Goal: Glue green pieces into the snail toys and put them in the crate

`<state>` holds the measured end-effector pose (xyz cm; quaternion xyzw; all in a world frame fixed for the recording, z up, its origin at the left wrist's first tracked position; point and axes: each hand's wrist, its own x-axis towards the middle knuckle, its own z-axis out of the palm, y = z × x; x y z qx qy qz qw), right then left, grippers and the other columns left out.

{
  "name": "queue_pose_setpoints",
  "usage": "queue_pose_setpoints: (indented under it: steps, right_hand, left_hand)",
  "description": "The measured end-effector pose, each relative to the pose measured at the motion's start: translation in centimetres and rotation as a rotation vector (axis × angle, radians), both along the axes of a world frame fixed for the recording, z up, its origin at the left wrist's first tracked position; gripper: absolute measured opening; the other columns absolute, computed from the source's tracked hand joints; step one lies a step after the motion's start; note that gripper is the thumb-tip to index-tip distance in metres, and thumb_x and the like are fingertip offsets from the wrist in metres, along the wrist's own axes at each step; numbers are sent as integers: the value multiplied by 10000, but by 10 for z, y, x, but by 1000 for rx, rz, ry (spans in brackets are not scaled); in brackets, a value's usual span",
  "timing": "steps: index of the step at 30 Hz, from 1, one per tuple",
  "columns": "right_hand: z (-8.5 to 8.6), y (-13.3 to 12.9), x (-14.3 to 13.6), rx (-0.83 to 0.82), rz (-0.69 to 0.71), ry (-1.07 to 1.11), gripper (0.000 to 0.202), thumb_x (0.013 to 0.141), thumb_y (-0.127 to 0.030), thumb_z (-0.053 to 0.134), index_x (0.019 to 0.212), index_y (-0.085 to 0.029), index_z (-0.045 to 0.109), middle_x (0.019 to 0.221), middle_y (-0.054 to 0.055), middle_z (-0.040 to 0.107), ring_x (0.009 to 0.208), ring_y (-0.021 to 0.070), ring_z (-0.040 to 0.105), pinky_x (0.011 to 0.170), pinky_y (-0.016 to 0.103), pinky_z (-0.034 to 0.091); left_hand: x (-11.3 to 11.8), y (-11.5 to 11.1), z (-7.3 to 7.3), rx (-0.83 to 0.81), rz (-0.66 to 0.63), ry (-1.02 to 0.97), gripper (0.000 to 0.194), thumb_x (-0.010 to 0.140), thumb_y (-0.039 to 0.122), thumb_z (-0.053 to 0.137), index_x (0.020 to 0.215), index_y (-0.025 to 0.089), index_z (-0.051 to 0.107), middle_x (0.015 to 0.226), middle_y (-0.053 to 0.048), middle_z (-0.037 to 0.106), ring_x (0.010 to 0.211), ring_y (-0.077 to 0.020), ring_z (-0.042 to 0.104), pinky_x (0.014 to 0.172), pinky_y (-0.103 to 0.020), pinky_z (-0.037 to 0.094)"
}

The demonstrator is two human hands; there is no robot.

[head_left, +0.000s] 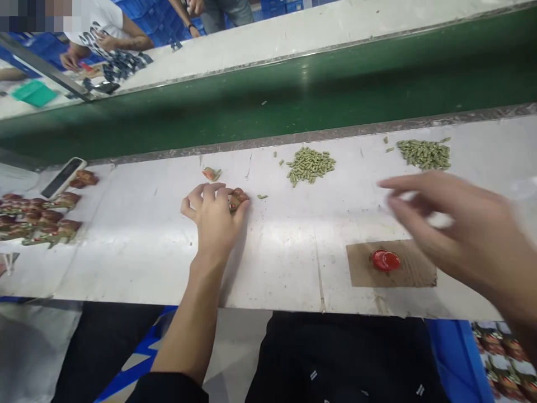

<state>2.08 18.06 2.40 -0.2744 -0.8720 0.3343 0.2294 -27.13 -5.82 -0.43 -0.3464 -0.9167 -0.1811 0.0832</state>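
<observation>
On the white worktop (138, 246), toward its middle, a small brown figure (239, 197) lay under the left hand (213, 215): glossy, rounded and reddish-brown on top, with lighter spots lower down, the rest hidden by fingers. The left thumb and fingers were clamped on it from both sides. The right hand (457, 224), blurred, hovered above the cardboard (356, 266), thumb and forefinger tips a little apart.

A red cup (386, 261) stood on that cardboard. Behind lay two heaps of green pellets, the middle heap (310, 166) and the right heap (423, 154), and an orange-and-green piece (211, 174) just beyond the left hand. Similar brown figures (37, 218) crowded the far left, near a white device (62, 178) with a dark screen.

Past the worktop's grey back rim (188, 151) ran a green belt (293, 89), then a far counter (293, 36), where a person in a white shirt (98, 33) worked.

White surface stretched between the left hand and the crowded figures, and from the brown figure forward to the front edge (268, 309); the heaps bounded the reach behind.
</observation>
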Motion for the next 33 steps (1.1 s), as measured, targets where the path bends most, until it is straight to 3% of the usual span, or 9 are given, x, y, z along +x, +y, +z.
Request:
queue_pose_setpoints:
  steps: [4, 7, 10, 14, 17, 22, 25, 28, 33]
  right_hand:
    - [-7, 8, -85, 155, 191, -214, 363, 1093, -297, 662, 1408, -244, 834, 1292, 106, 825, 864, 274, 771, 776, 422, 591]
    - [-29, 10, -130, 209, 193, -277, 291, 1057, -270, 665, 1269, -195, 851, 1270, 149, 824, 945, 324, 764, 789, 425, 565]
    - [-47, 12, -142, 249, 167, -240, 221, 1001, -296, 662, 1094, -203, 839, 1108, 153, 817, 887, 331, 735, 739, 420, 537]
    - [-53, 19, -135, 204, 212, -188, 210, 942, -305, 603, 966, -241, 802, 1028, 126, 815, 823, 315, 736, 764, 440, 572]
    - [-42, 14, -124, 52, 182, -162, 247, 916, -365, 649, 1027, -242, 833, 952, 118, 827, 799, 332, 757, 772, 462, 605]
    - [3, -20, -82, -486, 174, -23, 302, 868, -540, 925, 923, -246, 883, 788, 73, 819, 645, 260, 746, 623, 373, 631]
    - [26, -43, -52, -816, 172, 57, 304, 774, -450, 1098, 868, -248, 892, 718, 48, 812, 622, 226, 772, 577, 295, 649]
    - [33, -57, -24, -1061, 129, 80, 253, 806, -391, 1116, 908, -255, 929, 688, 42, 814, 609, 213, 794, 564, 259, 669]
    - [23, -69, 12, -1028, 48, 237, 103, 958, -373, 1021, 1007, -300, 967, 667, 20, 799, 591, 187, 782, 619, 274, 697]
  left_hand:
    - [43, -13, 10, 447, -73, -366, 239, 1046, 218, 749, 1241, 241, 614, 1345, -177, 739, 1672, -453, 435, 1412, -761, 116]
    - [85, -30, 13, 565, -104, -561, 286, 1073, 252, 696, 1301, 268, 524, 1216, -106, 749, 1312, -334, 740, 1243, -610, 518]
    - [125, -42, 11, 597, -131, -752, 280, 1098, 322, 711, 1290, 279, 512, 1131, -72, 766, 1060, -255, 811, 975, -435, 664]
    - [155, -44, 9, 640, -134, -1074, 320, 1068, 304, 756, 1297, 275, 534, 1116, -72, 758, 1021, -236, 782, 900, -380, 645]
    - [160, -41, 8, 656, -142, -1336, 359, 1064, 401, 804, 1323, 265, 594, 1153, -85, 740, 1080, -261, 720, 957, -415, 594]
    - [152, -28, 8, 710, -258, -1416, 365, 1136, 583, 719, 1275, 246, 716, 1023, -55, 719, 983, -245, 714, 861, -373, 561]
    - [151, -17, 13, 734, -341, -1458, 287, 1162, 532, 707, 1251, 259, 717, 951, -20, 721, 863, -203, 717, 819, -342, 575]
    - [155, -4, 19, 707, -397, -1454, 183, 1163, 414, 715, 1290, 283, 708, 999, -19, 761, 886, -194, 721, 820, -323, 581]
    - [167, 14, 25, 698, -509, -1511, 66, 1153, 329, 697, 1207, 292, 707, 999, -9, 784, 987, -215, 767, 909, -342, 618]
